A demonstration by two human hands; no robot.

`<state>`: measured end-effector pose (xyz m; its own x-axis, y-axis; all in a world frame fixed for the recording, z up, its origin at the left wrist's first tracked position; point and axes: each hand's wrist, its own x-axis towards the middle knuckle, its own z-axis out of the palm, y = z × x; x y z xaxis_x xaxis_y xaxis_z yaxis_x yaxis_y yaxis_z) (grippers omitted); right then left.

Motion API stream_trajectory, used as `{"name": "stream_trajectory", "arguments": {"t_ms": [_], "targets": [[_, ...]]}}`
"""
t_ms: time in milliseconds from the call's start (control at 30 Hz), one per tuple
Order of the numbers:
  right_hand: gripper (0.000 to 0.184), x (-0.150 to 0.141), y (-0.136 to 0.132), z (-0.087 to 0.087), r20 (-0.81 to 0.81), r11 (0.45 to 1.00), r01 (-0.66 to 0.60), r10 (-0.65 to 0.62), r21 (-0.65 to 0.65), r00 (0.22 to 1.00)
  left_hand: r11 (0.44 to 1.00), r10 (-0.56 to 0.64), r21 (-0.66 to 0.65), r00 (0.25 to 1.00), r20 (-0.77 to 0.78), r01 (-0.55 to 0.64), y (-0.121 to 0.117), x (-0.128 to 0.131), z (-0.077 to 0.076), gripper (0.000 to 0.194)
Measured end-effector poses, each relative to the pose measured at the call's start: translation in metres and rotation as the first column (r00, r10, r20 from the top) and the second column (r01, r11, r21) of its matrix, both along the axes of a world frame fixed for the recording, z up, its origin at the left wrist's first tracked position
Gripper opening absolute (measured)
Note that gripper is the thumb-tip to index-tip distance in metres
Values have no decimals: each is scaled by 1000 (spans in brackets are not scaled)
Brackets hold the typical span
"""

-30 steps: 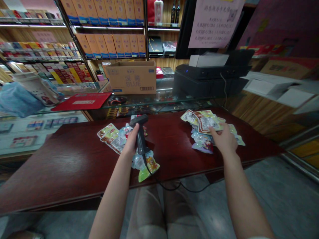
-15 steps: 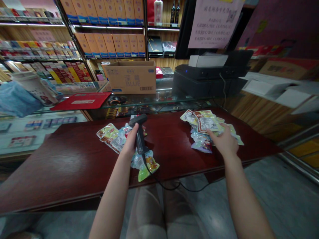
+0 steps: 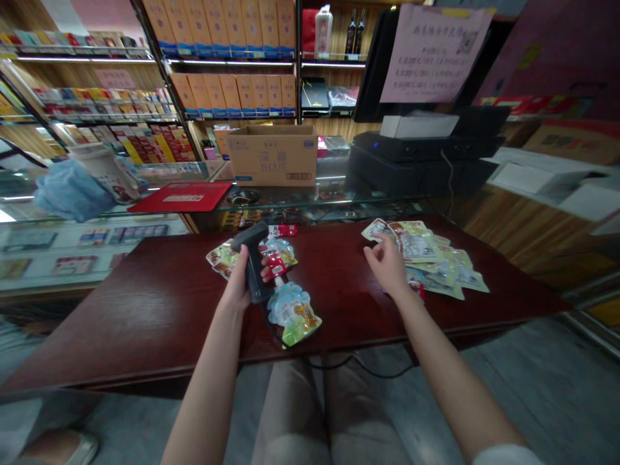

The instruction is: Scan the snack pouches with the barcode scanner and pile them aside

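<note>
My left hand (image 3: 241, 284) is closed round the grip of a black barcode scanner (image 3: 251, 258), held upright over a small pile of snack packets (image 3: 285, 303) on the left of the dark red table (image 3: 145, 310). The scanner's cable hangs off the front edge. My right hand (image 3: 387, 263) hovers at the left edge of a second pile of packets (image 3: 436, 258) on the right of the table. Its fingers are curled and I cannot make out whether it holds a packet.
A glass counter (image 3: 310, 200) behind the table carries a cardboard box (image 3: 272, 155), a red pad (image 3: 181, 196) and a black register with printer (image 3: 421, 152). Shelves of boxed goods (image 3: 223, 90) fill the back wall. My knees are under the table's front edge.
My right hand has pulled back left from on top of the right pile to its left edge. The camera view shifted, and the scanner hand stays over the left pile.
</note>
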<state>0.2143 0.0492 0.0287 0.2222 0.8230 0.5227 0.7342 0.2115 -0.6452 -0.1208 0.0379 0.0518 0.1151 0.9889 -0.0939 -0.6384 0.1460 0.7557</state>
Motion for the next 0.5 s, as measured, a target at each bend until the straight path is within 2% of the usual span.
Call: {"name": "stream_trajectory", "arguments": {"t_ms": [167, 300, 400, 500], "targets": [[29, -60, 68, -15, -4, 973, -200, 201, -118, 980, 999, -32, 10, 999, 30, 31, 0, -19, -10, 45], [30, -96, 121, -32, 63, 935, -329, 339, -133, 939, 999, -34, -7, 996, 81, 35, 5, -22, -18, 50], [36, -116, 149, -42, 165, 904, -393, 418, -167, 893, 999, -35, -26, 997, 67, 37, 9, -20, -24, 54], [43, -129, 162, -50, 269, 878, -379, 456, -293, 848, 998, -48, -31, 998, 48, 50, 13, -19, -30, 57]]}}
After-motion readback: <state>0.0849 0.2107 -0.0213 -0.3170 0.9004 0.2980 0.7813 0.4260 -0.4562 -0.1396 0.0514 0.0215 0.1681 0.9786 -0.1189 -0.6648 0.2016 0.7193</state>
